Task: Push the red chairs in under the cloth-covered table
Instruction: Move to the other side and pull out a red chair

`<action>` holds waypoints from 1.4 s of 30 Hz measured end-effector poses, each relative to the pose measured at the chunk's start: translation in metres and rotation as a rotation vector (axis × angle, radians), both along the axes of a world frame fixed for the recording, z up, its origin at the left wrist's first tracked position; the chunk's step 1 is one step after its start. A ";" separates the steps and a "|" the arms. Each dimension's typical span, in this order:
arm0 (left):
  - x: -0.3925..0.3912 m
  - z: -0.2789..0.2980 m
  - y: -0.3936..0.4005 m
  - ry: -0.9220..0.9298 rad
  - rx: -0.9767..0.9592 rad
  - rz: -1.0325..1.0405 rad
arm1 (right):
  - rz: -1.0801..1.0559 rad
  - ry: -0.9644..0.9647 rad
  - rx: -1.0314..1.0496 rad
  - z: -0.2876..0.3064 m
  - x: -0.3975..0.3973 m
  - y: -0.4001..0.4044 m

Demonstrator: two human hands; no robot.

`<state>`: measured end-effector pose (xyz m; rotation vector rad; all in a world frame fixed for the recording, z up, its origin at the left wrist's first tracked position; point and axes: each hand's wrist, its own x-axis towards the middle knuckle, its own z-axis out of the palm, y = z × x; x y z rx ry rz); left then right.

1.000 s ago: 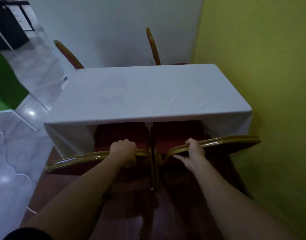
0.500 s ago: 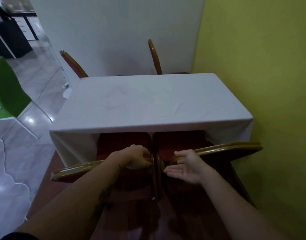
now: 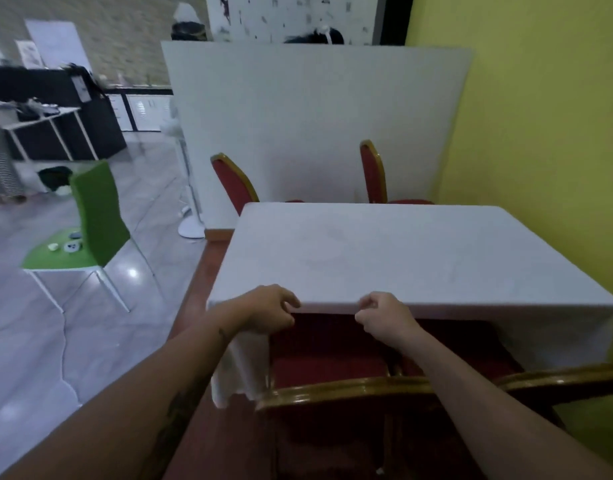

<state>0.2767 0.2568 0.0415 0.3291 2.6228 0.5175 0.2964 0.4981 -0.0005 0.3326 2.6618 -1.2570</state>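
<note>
A white cloth covers the table (image 3: 395, 258) in front of me. Two red chairs with gold frames stand side by side at its near edge, seats under the cloth: the left chair (image 3: 333, 372) and the right chair (image 3: 561, 377). Their gold back rails cross the bottom of the view. My left hand (image 3: 268, 310) and my right hand (image 3: 383, 317) hover above the seats just in front of the table edge, fingers loosely curled, holding nothing. Two more red chairs stand at the far side, one at the left (image 3: 234, 181) and one at the right (image 3: 374, 173).
A yellow wall (image 3: 540, 133) runs along the table's right side. A white partition (image 3: 315, 116) stands behind the far chairs. A green chair (image 3: 97, 216) and a standing fan's base (image 3: 190, 230) sit on the tiled floor at the left. Dark counters stand farther back.
Both hands have let go of the chair backs and lifted toward the table edge. The view has tilted up, so more of the room shows.
</note>
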 end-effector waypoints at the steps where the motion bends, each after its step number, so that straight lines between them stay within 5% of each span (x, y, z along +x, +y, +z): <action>1: -0.004 0.003 -0.027 0.007 0.011 0.020 | 0.021 0.012 0.000 0.002 -0.009 -0.023; 12: -0.068 0.050 -0.246 0.178 0.090 0.221 | 0.195 0.076 -0.057 0.031 -0.128 -0.228; 21: -0.210 0.047 -0.366 0.306 0.157 0.388 | 0.209 0.163 -0.086 0.024 -0.324 -0.346; 31: -0.399 0.056 -0.445 0.222 0.292 0.453 | 0.172 0.135 -0.036 0.049 -0.508 -0.414; 42: -0.614 0.028 -0.475 0.167 0.473 0.256 | -0.012 0.047 0.130 0.044 -0.652 -0.455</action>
